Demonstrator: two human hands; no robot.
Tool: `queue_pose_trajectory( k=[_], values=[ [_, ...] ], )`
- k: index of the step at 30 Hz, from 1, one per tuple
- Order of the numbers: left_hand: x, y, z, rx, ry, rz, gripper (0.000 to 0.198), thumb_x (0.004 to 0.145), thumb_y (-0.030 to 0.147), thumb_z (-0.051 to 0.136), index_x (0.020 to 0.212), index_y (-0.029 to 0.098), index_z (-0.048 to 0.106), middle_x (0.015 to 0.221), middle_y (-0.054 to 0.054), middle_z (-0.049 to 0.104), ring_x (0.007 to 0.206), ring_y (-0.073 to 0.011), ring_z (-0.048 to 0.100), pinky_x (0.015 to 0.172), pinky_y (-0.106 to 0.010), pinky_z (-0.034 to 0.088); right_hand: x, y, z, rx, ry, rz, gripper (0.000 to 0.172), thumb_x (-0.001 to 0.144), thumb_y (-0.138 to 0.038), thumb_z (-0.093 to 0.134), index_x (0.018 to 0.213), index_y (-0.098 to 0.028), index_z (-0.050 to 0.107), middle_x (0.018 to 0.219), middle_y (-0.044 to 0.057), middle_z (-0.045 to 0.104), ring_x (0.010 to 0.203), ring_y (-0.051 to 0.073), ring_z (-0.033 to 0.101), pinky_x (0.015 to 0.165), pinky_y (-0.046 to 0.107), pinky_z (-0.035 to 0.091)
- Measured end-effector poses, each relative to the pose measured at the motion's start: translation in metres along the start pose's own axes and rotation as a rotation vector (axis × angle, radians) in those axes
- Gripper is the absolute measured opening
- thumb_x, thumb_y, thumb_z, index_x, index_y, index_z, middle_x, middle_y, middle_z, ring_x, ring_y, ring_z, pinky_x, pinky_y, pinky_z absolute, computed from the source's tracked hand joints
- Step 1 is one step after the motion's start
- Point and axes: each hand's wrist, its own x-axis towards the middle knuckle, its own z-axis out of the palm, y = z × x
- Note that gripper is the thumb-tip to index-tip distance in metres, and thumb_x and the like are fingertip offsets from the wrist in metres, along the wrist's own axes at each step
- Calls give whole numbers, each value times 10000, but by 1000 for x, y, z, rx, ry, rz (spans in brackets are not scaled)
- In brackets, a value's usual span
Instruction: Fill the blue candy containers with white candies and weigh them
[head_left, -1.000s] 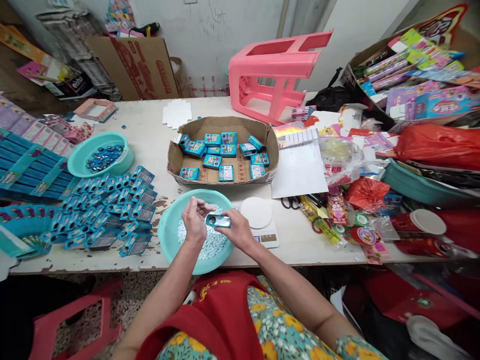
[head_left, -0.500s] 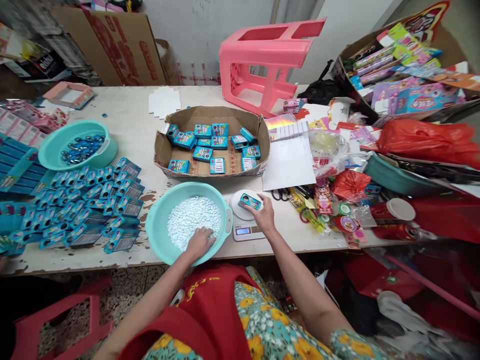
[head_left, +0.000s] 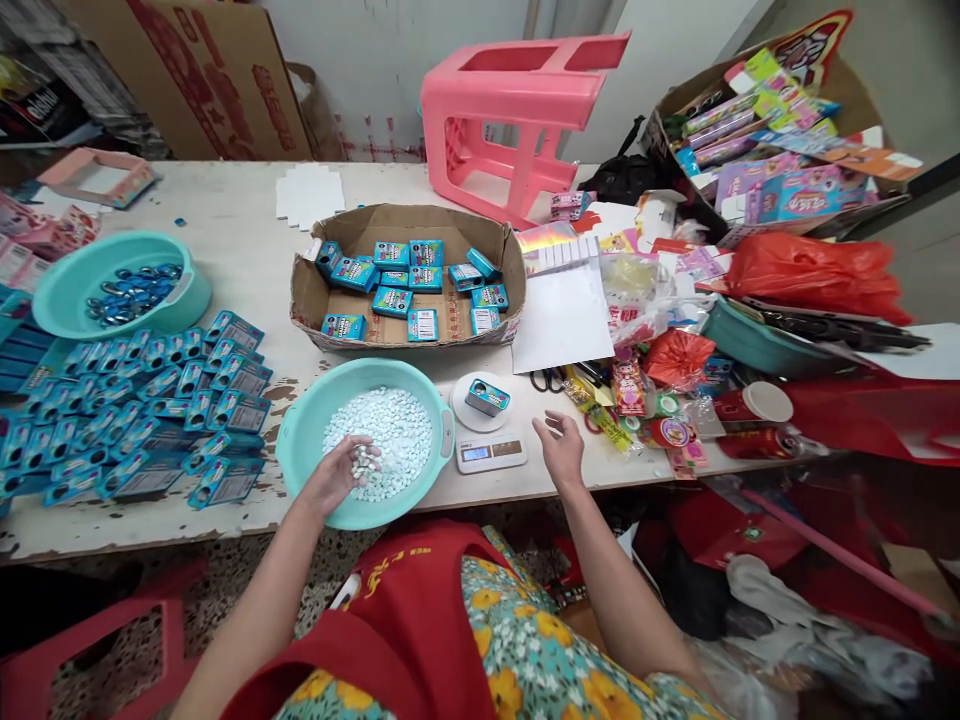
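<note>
My left hand (head_left: 335,478) is raised over the near left side of the turquoise basin (head_left: 296,410), palm turned up and fingers curled around a few small white candies (head_left: 364,464). Loose white candies of the same sort fill the bottom of that basin. A small blue box (head_left: 487,396) with a round hole rests on the white plate of a kitchen scale (head_left: 491,453), whose display is lit but unreadable. To the right of the scale, my right hand (head_left: 561,446) hovers with fingers apart and nothing in them.
A cut-down carton (head_left: 337,342) with several closed blue boxes stands behind the basin. Rows of blue boxes (head_left: 161,430) and a basin of shiny blue pieces (head_left: 52,310) lie left. Scissors (head_left: 547,380), wrappers and a red bag (head_left: 817,275) crowd the right; a pink stool (head_left: 510,105) is behind.
My right hand has let go of the blue box, leaving it on the scale, and moved right. My left hand has lifted out of the candies with some in it. The view has shifted slightly.
</note>
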Motion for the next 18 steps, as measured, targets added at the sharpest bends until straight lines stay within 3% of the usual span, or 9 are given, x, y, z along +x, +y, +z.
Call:
queue_pose_trajectory(
  k=[4,6,8,10,13,16,18],
  values=[
    [18,-1,12,-116,165,-64,223,800,364,586,740,155,535,633,-5,535,445,-72,452,357,-160,293,-1,-2,7,22,-59,19,403,738,-471,644,985,-154,618,1028,116,627,920,226,614,786,420,546],
    [23,-1,15,-179,135,-16,210,825,354,552,735,165,522,654,-7,544,456,-69,456,356,-155,286,1,-4,9,28,-81,16,404,732,-477,650,979,-158,622,1024,114,638,915,225,618,787,420,546],
    [27,0,15,-196,115,3,238,843,402,514,777,175,544,753,-36,599,554,-101,543,405,-174,372,4,-7,10,27,-93,13,406,735,-489,644,978,-164,624,1027,112,641,913,225,619,791,421,543],
    [30,0,13,-93,158,-27,247,821,414,539,813,169,571,791,-52,621,604,-122,580,457,-199,427,6,-11,12,24,-100,10,412,746,-505,627,980,-166,626,1026,112,639,912,227,619,785,419,541],
    [33,-2,11,103,249,-63,235,702,319,679,825,135,602,692,-33,598,493,-89,518,419,-175,367,8,-19,18,25,-127,-8,418,757,-518,611,986,-169,629,1046,113,625,915,227,618,765,406,541],
    [29,-3,13,234,209,-15,338,605,280,750,886,135,631,714,-36,609,539,-117,554,464,-195,406,10,-32,24,36,-159,-43,407,776,-512,596,998,-172,623,1073,112,601,928,220,612,774,393,536],
    [25,-5,14,454,193,50,323,606,299,732,884,161,643,757,-45,621,625,-168,597,549,-253,466,12,-37,29,47,-172,-68,414,789,-503,587,1044,-177,604,1110,117,578,959,218,600,801,394,526]
  ],
)
